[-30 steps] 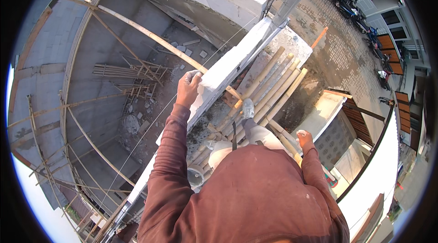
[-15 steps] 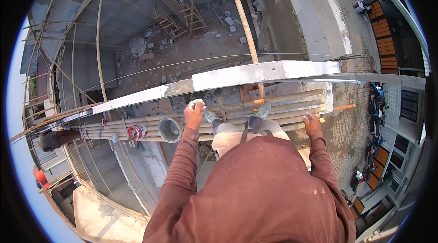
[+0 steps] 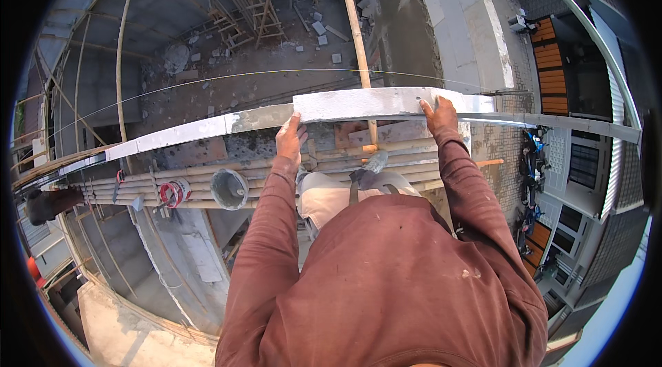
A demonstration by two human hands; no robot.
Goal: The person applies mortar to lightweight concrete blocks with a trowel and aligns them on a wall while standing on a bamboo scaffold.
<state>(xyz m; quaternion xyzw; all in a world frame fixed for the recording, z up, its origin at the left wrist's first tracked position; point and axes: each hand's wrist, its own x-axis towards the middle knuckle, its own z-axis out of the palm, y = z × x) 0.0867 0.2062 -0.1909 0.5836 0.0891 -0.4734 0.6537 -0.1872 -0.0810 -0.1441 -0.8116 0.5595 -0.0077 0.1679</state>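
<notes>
A long white concrete block point(image 3: 362, 102) lies on top of the narrow wall in front of me. My right hand point(image 3: 441, 119) grips it close to its right end, thumb and fingers over the top edge. At its left end, my left hand point(image 3: 289, 138) holds the near lower corner, with the fingers bent and partly hidden. Left of this block, a grey mortar patch point(image 3: 261, 117) covers the wall top, followed by a row of white blocks point(image 3: 183, 135). Pale dust marks my fingertips.
I stand on bamboo poles point(image 3: 331, 164) lashed into a platform. On it at left are a grey mortar bucket point(image 3: 229, 189) and a red-and-white pail point(image 3: 174, 192). A thin string point(image 3: 262, 72) runs beyond the wall. An upright bamboo pole point(image 3: 355, 22) stands close behind it. Rubble point(image 3: 319, 28) lies far below.
Both hands have moved forward from beside my body to the white block and taken hold of its ends. My view has shifted slightly to the right.
</notes>
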